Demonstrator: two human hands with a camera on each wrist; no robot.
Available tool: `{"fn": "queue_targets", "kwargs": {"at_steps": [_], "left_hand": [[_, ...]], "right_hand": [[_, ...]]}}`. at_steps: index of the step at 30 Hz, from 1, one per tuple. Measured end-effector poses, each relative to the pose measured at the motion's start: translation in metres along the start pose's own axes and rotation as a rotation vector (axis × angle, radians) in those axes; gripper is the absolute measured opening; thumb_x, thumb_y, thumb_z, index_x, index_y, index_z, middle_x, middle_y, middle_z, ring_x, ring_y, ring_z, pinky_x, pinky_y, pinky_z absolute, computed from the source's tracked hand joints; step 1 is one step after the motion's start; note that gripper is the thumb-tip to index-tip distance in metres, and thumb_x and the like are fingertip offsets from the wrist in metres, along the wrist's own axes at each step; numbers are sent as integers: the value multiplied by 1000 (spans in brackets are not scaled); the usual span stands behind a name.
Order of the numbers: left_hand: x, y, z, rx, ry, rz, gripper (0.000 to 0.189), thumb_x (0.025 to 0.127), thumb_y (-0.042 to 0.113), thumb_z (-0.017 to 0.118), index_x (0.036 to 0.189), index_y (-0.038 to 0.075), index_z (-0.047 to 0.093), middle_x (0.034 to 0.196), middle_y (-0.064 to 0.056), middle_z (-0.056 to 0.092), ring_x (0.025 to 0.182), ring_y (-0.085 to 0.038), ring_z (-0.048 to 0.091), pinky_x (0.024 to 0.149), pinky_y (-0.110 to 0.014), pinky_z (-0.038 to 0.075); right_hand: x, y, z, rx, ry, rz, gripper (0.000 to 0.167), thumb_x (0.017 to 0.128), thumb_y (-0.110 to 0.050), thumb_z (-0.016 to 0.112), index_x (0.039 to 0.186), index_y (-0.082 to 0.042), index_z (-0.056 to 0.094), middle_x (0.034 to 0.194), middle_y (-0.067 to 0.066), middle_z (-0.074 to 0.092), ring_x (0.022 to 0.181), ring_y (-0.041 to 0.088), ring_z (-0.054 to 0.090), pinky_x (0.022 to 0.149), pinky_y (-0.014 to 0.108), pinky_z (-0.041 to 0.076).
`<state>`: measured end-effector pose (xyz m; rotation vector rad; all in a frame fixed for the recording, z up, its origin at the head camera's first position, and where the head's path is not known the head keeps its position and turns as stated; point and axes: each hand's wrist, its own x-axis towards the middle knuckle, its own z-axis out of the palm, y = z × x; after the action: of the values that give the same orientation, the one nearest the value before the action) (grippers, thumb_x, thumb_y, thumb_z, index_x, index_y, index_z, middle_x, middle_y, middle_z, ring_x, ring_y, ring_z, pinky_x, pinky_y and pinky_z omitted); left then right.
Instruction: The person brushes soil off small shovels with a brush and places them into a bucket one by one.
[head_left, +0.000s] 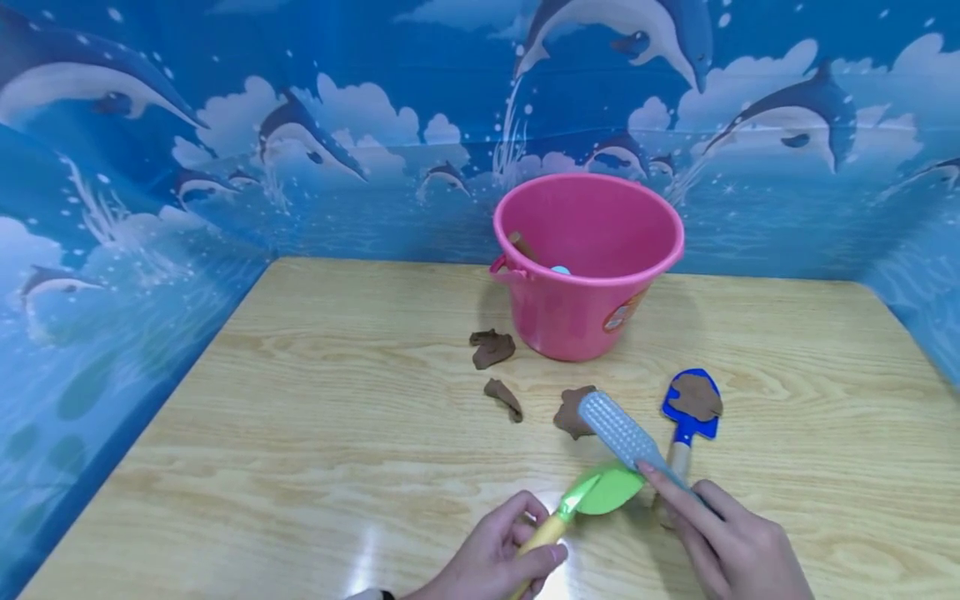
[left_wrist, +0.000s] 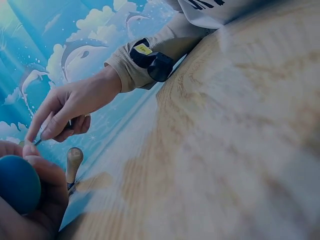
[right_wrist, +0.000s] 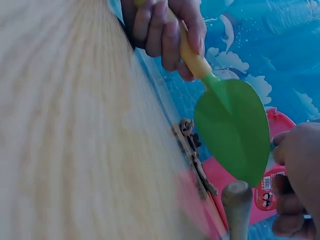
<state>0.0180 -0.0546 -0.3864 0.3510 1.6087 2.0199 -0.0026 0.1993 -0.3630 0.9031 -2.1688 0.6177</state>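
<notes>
My left hand [head_left: 506,550] grips the yellow handle of a small green trowel [head_left: 607,490], its blade tilted to the right over the table. The right wrist view shows that trowel [right_wrist: 235,130] broadside. In my right hand [head_left: 738,533] is a grey-blue flat tool [head_left: 621,429] with a dimpled face, the index finger laid along it. Its tip overlaps a flat brown clay-like piece [head_left: 570,412] in the head view, and its lower part crosses the trowel blade's right end. A rounded blue-green end [left_wrist: 19,185] shows within the left hand in the left wrist view.
A pink bucket [head_left: 566,321] stands at the back with a few things inside. Two brown pieces, one broad [head_left: 492,350] and one narrow [head_left: 504,400], lie left of it. A blue shovel [head_left: 684,432] holding another brown piece [head_left: 696,397] lies at right. A dolphin-print sheet [head_left: 360,183] surrounds the table.
</notes>
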Motion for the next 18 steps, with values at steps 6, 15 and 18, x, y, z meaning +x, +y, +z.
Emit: {"fn": "queue_targets", "kwargs": {"at_steps": [6, 15, 18], "left_hand": [[0, -1, 0, 42, 12, 28, 26, 91, 9, 61, 104, -11, 50, 63, -19, 50, 49, 1, 45, 43, -10, 35], [0, -1, 2, 53, 39, 26, 24, 90, 9, 61, 102, -9, 52, 63, -16, 51, 49, 0, 45, 42, -11, 36], [-1, -1, 2, 44, 58, 21, 24, 90, 10, 62, 103, -6, 51, 66, 0, 53, 49, 0, 45, 42, -11, 37]], "right_hand": [[5, -7, 1, 97, -27, -77, 37, 105, -25, 38, 112, -6, 69, 74, -11, 44, 58, -12, 28, 45, 1, 23], [0, -4, 5, 92, -37, -45, 38, 104, -28, 40, 112, -5, 70, 74, -12, 46, 58, -12, 32, 45, 1, 27], [-1, 2, 1, 48, -13, 15, 41, 104, -32, 40, 112, -4, 70, 72, -13, 47, 59, -11, 33, 44, 4, 29]]}}
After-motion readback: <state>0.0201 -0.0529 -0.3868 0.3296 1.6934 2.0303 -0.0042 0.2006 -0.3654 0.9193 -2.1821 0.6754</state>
